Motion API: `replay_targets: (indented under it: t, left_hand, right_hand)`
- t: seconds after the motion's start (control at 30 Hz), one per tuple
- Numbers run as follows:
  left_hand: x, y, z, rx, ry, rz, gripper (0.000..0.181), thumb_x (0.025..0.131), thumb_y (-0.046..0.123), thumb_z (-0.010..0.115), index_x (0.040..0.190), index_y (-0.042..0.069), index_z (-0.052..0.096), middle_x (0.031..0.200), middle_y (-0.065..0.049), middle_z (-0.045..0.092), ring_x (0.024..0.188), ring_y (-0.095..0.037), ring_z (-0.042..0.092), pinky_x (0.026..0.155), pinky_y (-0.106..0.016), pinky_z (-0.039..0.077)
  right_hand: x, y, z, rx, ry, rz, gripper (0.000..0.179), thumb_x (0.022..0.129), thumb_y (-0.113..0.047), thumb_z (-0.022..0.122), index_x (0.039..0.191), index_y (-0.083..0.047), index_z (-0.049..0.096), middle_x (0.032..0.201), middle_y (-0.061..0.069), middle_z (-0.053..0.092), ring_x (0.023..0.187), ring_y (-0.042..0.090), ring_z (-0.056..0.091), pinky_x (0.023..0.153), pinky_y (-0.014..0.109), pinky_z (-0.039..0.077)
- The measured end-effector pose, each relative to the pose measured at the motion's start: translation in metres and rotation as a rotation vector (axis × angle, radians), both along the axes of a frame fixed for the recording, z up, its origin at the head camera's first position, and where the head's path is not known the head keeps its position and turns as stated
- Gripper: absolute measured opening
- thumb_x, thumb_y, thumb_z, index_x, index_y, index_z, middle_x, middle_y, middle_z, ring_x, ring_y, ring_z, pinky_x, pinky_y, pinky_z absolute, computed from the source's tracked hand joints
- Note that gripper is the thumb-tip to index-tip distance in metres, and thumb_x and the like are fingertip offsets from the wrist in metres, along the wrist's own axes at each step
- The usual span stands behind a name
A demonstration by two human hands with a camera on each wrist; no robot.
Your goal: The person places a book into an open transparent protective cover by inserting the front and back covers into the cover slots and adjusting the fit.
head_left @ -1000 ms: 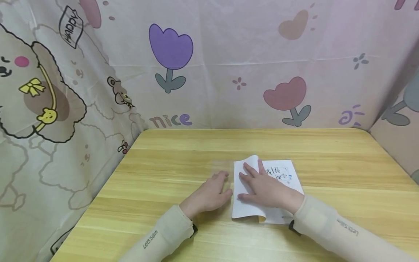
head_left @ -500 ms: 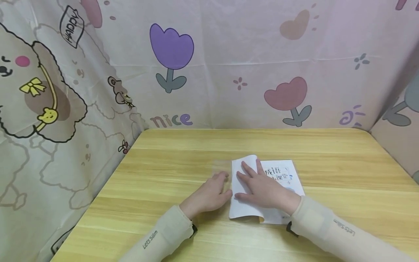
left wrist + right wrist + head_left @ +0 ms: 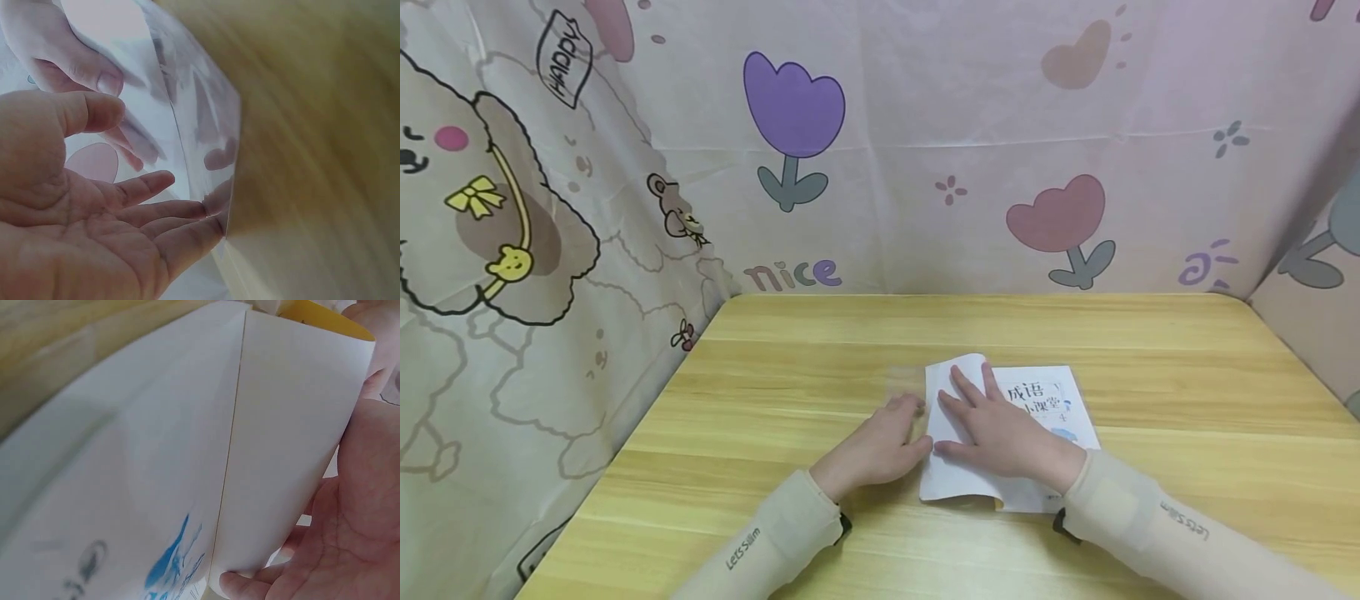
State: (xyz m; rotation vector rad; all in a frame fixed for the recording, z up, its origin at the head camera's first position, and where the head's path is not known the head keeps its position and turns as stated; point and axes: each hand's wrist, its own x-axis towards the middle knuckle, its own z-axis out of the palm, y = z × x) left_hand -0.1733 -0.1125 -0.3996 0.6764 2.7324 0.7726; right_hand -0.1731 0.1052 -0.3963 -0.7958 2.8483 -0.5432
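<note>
A book (image 3: 1067, 433) lies on the table, its title page printed with dark characters and a blue picture. Its white cover (image 3: 951, 483) is turned back in a curve over the left part of that page, with a yellow side showing at the lower edge. My right hand (image 3: 1003, 433) rests on this cover, fingers spread. Left of the book my left hand (image 3: 880, 442) has its fingers extended, thumb beside the cover's edge. In the left wrist view, clear plastic film (image 3: 200, 100) sticks out past the white edge, and my left fingertips (image 3: 209, 228) touch it.
The wooden table (image 3: 775, 375) reaches back to a patterned cloth (image 3: 917, 100) with printed tulips. More of this cloth hangs along the left and right sides.
My right hand has slid slightly left with the turned-back cover, whose edge now lies nearer my left thumb. More of the title page shows. My left hand has stayed in place.
</note>
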Motion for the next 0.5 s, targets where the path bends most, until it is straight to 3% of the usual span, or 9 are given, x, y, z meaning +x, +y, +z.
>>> replay_targets:
  t: [0.33,0.5]
  left_hand:
    - [-0.001,0.001,0.000,-0.022,0.000,-0.005,0.052,0.104,0.027,0.058,0.145,-0.003,0.052,0.149,-0.024,0.059,0.136,-0.038,0.061,0.117,-0.055,0.050]
    - [-0.001,0.001,-0.001,-0.022,-0.021,0.005,0.057,0.105,0.029,0.057,0.150,-0.005,0.051,0.163,-0.028,0.047,0.154,-0.042,0.045,0.128,-0.056,0.038]
  right_hand:
    - [-0.001,0.009,0.003,-0.078,-0.073,-0.020,0.077,0.109,-0.048,0.058,0.166,-0.002,0.035,0.178,0.027,0.005,0.163,0.057,0.007,0.126,0.067,0.033]
    - [-0.001,0.016,0.006,-0.095,-0.140,-0.037,0.081,0.109,-0.051,0.057,0.170,-0.006,0.028,0.180,0.022,0.000,0.164,0.052,0.012,0.125,0.063,0.036]
